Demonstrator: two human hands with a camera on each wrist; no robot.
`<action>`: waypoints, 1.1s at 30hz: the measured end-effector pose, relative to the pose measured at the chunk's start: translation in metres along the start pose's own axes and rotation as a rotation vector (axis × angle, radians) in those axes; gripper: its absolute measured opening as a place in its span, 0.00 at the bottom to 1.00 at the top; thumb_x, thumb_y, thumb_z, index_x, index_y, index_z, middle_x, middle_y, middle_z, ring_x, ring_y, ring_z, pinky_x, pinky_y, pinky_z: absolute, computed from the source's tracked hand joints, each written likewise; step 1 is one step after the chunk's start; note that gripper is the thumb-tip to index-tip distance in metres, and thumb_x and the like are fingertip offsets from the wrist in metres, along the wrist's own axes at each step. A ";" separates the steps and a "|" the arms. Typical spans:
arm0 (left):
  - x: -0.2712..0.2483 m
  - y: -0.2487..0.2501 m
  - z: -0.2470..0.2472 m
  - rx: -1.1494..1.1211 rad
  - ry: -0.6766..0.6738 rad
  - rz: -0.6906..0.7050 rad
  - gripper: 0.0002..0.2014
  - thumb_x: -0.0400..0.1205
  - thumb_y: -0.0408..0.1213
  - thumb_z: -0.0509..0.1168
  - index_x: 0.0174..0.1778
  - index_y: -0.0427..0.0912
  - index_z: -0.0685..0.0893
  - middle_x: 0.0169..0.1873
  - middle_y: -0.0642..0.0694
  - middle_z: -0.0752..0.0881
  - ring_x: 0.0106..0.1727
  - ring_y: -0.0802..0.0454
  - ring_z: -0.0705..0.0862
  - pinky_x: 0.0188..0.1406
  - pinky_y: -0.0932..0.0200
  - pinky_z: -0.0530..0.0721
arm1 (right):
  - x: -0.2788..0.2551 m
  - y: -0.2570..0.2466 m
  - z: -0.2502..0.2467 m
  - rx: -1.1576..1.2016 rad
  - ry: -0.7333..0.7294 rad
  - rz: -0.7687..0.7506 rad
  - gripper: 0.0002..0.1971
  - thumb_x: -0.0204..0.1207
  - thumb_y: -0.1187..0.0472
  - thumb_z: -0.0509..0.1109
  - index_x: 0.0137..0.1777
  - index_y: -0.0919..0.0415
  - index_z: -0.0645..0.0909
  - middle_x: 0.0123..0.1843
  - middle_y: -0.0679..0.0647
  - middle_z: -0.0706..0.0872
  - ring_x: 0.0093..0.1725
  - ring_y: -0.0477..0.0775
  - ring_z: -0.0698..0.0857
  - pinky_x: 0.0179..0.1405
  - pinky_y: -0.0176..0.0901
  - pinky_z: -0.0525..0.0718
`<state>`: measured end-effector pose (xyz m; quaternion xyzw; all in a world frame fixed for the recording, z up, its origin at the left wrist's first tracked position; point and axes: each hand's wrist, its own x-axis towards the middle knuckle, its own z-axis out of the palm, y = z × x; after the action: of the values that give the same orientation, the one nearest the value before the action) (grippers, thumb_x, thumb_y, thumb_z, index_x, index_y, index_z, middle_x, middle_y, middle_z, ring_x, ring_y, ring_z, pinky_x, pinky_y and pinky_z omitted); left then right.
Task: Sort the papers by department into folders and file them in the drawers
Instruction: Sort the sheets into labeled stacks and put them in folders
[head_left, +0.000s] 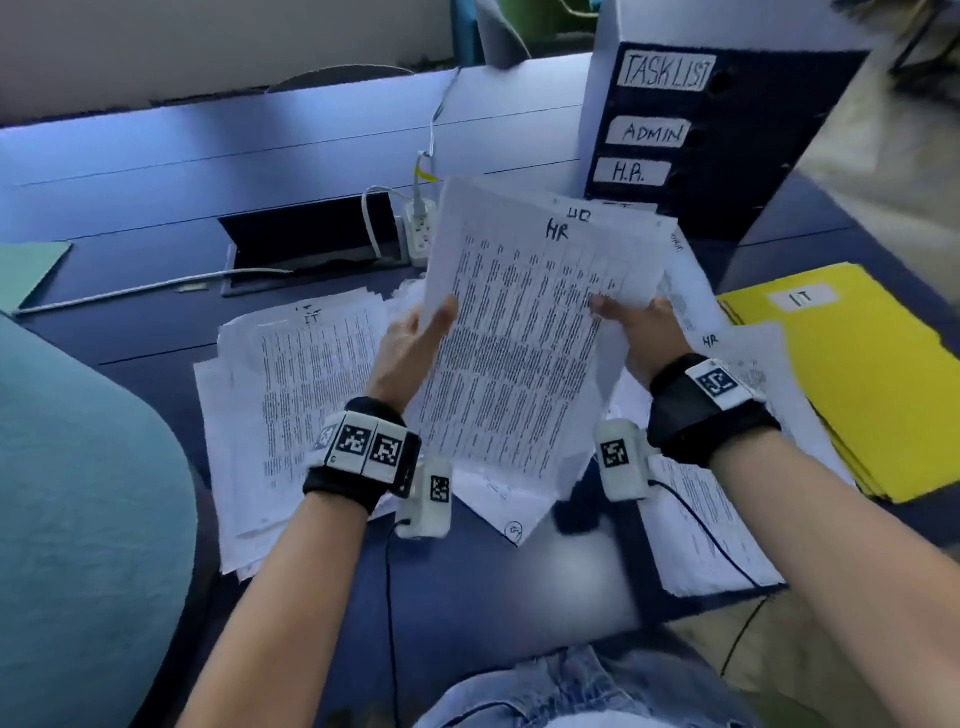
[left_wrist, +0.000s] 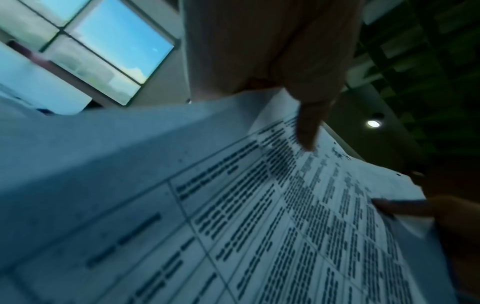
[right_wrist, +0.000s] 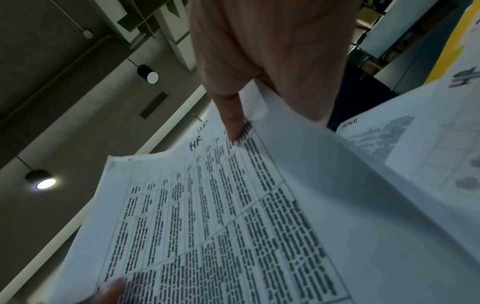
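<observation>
We held a sheaf of HR papers (head_left: 524, 343) up off the dark blue desk (head_left: 467, 597), one hand on each side edge. Our left hand (head_left: 410, 353) gripped the left edge, thumb (left_wrist: 309, 123) lying across the printed face and fingers behind. Our right hand (head_left: 636, 332) pinched the right edge the same way, its thumb (right_wrist: 232, 121) pressed on the table of text. The top sheet was white, covered with a ruled grid of dense black print, with "HR" handwritten at its head; a second sheet marked the same peeked out behind it. Its long axis ran from us away toward the far right, the headed end farthest and raised, the bottom corner drooping toward the desk.

Under the left forearm lay a loose heap of papers marked IT (head_left: 291, 405) on the desk. Under the right wrist lay another spread of sheets, one marked HR (head_left: 727, 415). Just beyond those, at the right, sat a yellow folder (head_left: 857, 384) labelled IT, closed and flat, several more yellow folders stacked beneath it. A green folder (head_left: 26, 270) showed at the far left edge. Farther back a cable box (head_left: 311, 244) stood open in the desk, with a white power strip (head_left: 422, 228) beside it. Farthest, at the right, rose a drawer unit (head_left: 727, 135) with labels TASKLIST, ADMIN and H.R.; we could not see inside any drawer.
</observation>
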<state>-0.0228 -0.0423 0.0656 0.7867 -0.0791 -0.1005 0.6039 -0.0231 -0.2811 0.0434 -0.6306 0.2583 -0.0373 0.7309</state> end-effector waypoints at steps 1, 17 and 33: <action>0.003 0.004 0.009 0.047 -0.019 -0.032 0.32 0.67 0.69 0.62 0.51 0.45 0.82 0.38 0.51 0.82 0.35 0.65 0.80 0.32 0.73 0.79 | 0.001 -0.005 -0.005 0.019 0.007 -0.005 0.26 0.70 0.66 0.76 0.66 0.73 0.72 0.62 0.65 0.82 0.59 0.62 0.83 0.53 0.51 0.83; 0.031 -0.011 0.181 0.103 -0.007 -0.346 0.21 0.79 0.31 0.67 0.66 0.35 0.72 0.59 0.38 0.83 0.57 0.43 0.84 0.58 0.56 0.82 | 0.056 0.008 -0.161 -0.692 0.061 -0.034 0.14 0.75 0.69 0.70 0.60 0.72 0.81 0.60 0.68 0.84 0.60 0.64 0.83 0.60 0.55 0.79; 0.026 -0.033 0.248 0.545 0.040 -0.425 0.18 0.79 0.28 0.63 0.65 0.33 0.72 0.62 0.39 0.69 0.62 0.45 0.73 0.68 0.58 0.71 | 0.057 0.041 -0.195 -0.910 0.214 -0.022 0.36 0.67 0.72 0.76 0.72 0.63 0.62 0.70 0.65 0.71 0.68 0.68 0.72 0.58 0.58 0.74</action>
<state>-0.0599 -0.2715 -0.0302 0.9199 0.0746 -0.1836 0.3385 -0.0681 -0.4706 -0.0277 -0.8825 0.3156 0.0073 0.3487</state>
